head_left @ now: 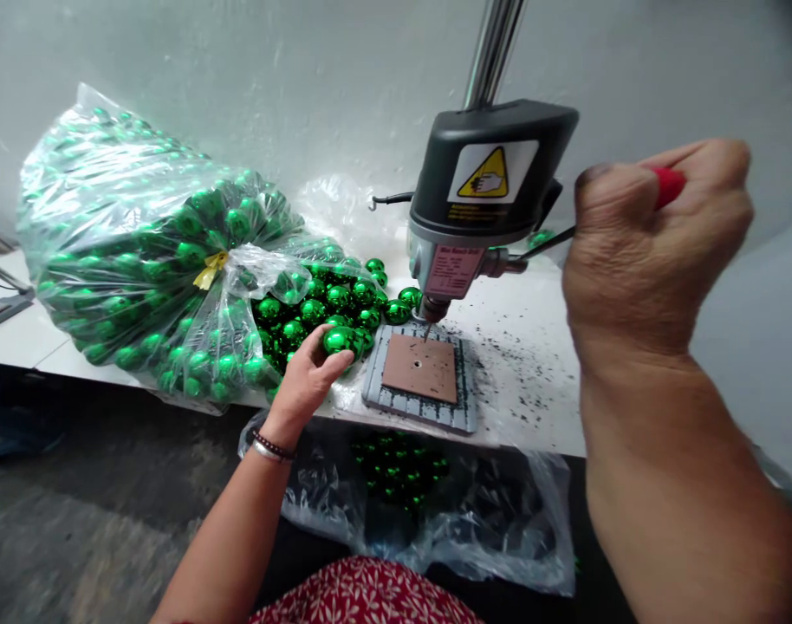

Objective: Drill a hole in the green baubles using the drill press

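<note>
Shiny green ball ornaments (pixel 313 310) spill from the mouth of a large clear plastic bag (pixel 129 234) on the left of the table. Among the nearest of them, my left hand (pixel 308 381) has its thumb and fingers round one green ball (pixel 341 341). My right hand (pixel 656 243) is a fist round the red-ended feed lever (pixel 548 243) of a bench drill press (pixel 483 191). Under the drill bit (pixel 427 331) lies a brown square board (pixel 418 368) with a small hole, on the grey slotted base (pixel 461 416).
Dark shavings (pixel 513 364) are scattered over the white table (pixel 552 425) right of the base. Below the table edge hangs an open plastic bag (pixel 526 555) with more green balls in it. A grey wall stands behind.
</note>
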{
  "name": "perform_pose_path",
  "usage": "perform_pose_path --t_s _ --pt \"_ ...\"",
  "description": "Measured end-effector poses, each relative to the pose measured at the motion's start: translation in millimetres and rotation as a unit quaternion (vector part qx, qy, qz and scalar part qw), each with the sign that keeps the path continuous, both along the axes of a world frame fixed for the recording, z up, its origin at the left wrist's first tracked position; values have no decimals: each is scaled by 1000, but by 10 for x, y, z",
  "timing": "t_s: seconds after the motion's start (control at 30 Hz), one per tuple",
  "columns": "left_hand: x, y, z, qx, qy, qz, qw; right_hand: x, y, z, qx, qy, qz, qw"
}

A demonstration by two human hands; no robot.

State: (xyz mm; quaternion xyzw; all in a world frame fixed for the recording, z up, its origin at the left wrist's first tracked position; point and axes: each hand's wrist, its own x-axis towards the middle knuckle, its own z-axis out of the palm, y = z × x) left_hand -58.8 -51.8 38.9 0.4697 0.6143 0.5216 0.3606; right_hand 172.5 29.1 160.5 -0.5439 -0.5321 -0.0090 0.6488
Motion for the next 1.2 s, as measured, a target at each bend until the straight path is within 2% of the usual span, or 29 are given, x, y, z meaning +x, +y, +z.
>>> perform_pose_path --t_s 0.03,0.1,0.17,0.2,0.27,0.37,0.5,0.7,0.83,0.9,1.03,1.1,1.2 --pt "47 -12 -34 -17 -134 -31 990 -3 -6 6 -1 1 3 1000" --pt "140 -17 -130 -67 -343 -75 934 -4 -20 17 -5 5 10 1000" --pt "221 2 -238 -110 -456 -91 879 -2 -33 24 -2 8 19 1000" --pt "256 19 -287 -122 -483 -89 862 -1 -38 26 3 8 23 1000" --pt "316 66 -360 -131 -498 -81 853 1 -43 27 13 9 33 999" --pt "391 163 -389 -124 -457 -80 877 1 -45 30 -1 12 40 999" --pt "474 319 -325 -137 -392 -90 905 0 -47 33 -18 13 42 999" --pt "545 515 -296 -170 -397 -82 898 14 -31 8 23 24 68 997" --pt "566 558 -299 -170 -399 -97 896 20 -14 -5 42 26 72 996" --pt "564 543 -282 -171 -435 -130 874 22 -8 -10 34 22 69 997" --pt "542 460 -264 -171 -544 -182 801 34 33 -57 67 19 74 995" --pt "532 411 -283 -171 -570 -185 782 43 64 -91 100 20 82 991" --pt "527 351 -325 -172 -580 -198 771 49 80 -113 119 34 102 987"
